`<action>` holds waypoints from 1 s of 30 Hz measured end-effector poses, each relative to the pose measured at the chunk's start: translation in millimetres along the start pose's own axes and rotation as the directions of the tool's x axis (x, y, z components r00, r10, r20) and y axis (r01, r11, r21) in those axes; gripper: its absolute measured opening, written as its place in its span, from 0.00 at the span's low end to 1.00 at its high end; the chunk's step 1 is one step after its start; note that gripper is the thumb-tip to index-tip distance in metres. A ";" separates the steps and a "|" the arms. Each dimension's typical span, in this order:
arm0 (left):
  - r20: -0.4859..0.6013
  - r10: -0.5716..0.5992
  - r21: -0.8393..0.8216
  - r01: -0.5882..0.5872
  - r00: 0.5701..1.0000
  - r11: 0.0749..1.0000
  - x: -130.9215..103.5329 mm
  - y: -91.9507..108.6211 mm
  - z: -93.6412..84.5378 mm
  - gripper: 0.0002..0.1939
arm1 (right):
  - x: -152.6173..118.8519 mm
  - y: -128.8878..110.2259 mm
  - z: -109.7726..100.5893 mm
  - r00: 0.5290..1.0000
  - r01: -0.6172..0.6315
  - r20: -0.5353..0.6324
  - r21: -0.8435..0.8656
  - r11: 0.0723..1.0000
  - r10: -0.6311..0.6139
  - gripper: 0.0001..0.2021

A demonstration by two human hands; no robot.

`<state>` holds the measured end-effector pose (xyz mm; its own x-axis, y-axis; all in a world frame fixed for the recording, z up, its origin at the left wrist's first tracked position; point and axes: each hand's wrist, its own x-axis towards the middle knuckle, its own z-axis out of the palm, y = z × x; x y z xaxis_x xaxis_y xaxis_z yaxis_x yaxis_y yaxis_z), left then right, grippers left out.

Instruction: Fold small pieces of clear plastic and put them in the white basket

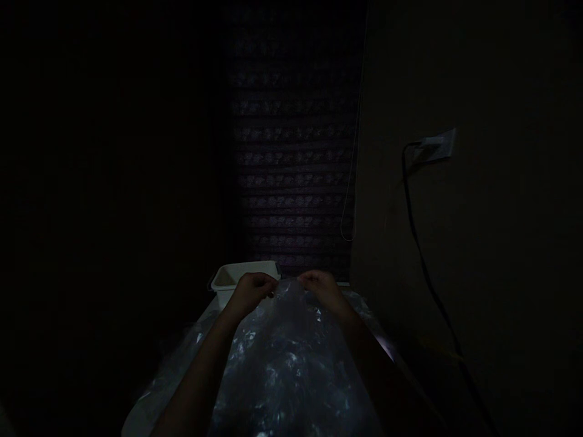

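Crinkled clear plastic (291, 364) lies nearest my camera, spread in loose, shiny folds across the bottom of a very dark room, between two bare forearms (207, 358) that reach forward. Watching from a distance, I make out the left hand (255, 288) and the right hand (323, 288) at about the same height, fingers curled, each seeming to pinch one side of a raised strip of the plastic, so that it stands up between them. Whether it is a bag or a flat sheet, I cannot tell. As I judge it, one edge is lifted and held out, while the bulk lies rumpled, neither folded nor gathered. Under it is a pale worktop (135, 420), showing at the lower left. Just beyond the left hand sits a white tub (225, 295), open at the top; I see nothing inside, though shadow hides its bottom. Farther back hangs a dark patterned blind (291, 182), with a thin looped cord (350, 239) at its right edge. On the right-hand wall (510, 255), a wall socket (449, 145) takes a plug, and a black cable (426, 270) runs down from it. Darkness swallows the left side.
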<state>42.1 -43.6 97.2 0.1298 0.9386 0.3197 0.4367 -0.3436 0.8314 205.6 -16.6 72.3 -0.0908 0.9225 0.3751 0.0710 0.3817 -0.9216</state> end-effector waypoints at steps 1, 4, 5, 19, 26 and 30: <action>-0.002 -0.007 -0.009 0.007 1.000 1.000 0.1 0.0 -0.2 0.07 | -0.3 -0.5 0.1 1.000 -0.002 0.004 0.005 1.000 0.002 0.05; -0.009 -0.035 -0.059 0.034 0.999 0.998 -0.1 -0.2 -0.6 0.07 | -1.0 -1.7 0.3 1.000 0.004 0.001 -0.002 1.000 -0.004 0.05; -0.009 -0.042 -0.085 0.041 0.999 0.996 -0.2 -0.2 -0.7 0.07 | -1.1 -1.7 0.3 1.000 0.008 -0.003 -0.006 1.000 -0.008 0.05; -0.100 -0.141 -0.251 0.113 0.985 0.962 -1.7 2.7 0.3 0.06 | -2.2 -2.4 0.2 1.000 0.003 0.005 0.048 0.999 -0.003 0.07; -0.101 -0.123 -0.227 0.098 0.987 0.969 -2.3 2.5 0.0 0.06 | -0.1 2.3 -0.9 0.999 0.023 0.029 0.032 0.999 -0.024 0.08; -0.093 -0.130 -0.218 0.107 0.987 0.970 -1.8 1.6 -0.5 0.06 | -0.6 2.0 -0.7 1.000 0.017 0.024 0.024 1.000 -0.018 0.08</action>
<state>42.1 -45.9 98.2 -0.0109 0.9682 0.2500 0.2439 -0.2399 0.9397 206.6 -16.4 70.3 -0.1160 0.9140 0.3889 0.0453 0.3960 -0.9171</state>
